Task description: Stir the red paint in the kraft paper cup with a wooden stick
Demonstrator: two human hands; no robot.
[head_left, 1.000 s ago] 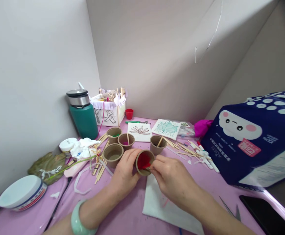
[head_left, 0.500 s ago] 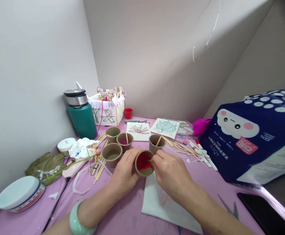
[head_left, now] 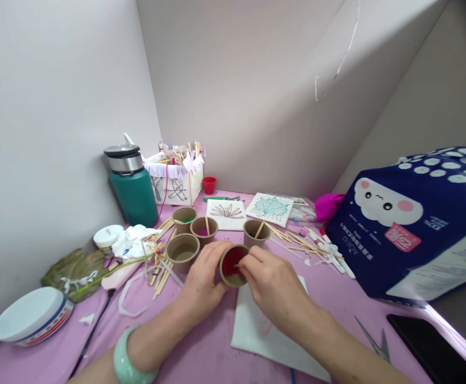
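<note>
Right fingertips have shifted left since half a second ago, from the cup's near-right rim to over its mouth; bare brown now shows low on the inner wall, where red lay before. Left grip unchanged.

Head view: left hand (head_left: 203, 277) curled around the left side of a brown cup (head_left: 233, 280), mouth tipped toward the viewer, red inside. Right hand (head_left: 273, 282) at the cup's right side, thumb and fingers pinched on a thin stick (head_left: 236, 265), its tip showing inside the mouth. So the cup sits between both hands, held over the pink table (head_left: 205, 346).

Below the right hand and forearm: white sheet (head_left: 252, 330) with a faint pink mark, partly covered. Beyond the left hand, a cup of pale liquid (head_left: 183, 261), near; just behind the held cup, a dark-filled cup (head_left: 257, 244) with a stick standing in it.
</note>
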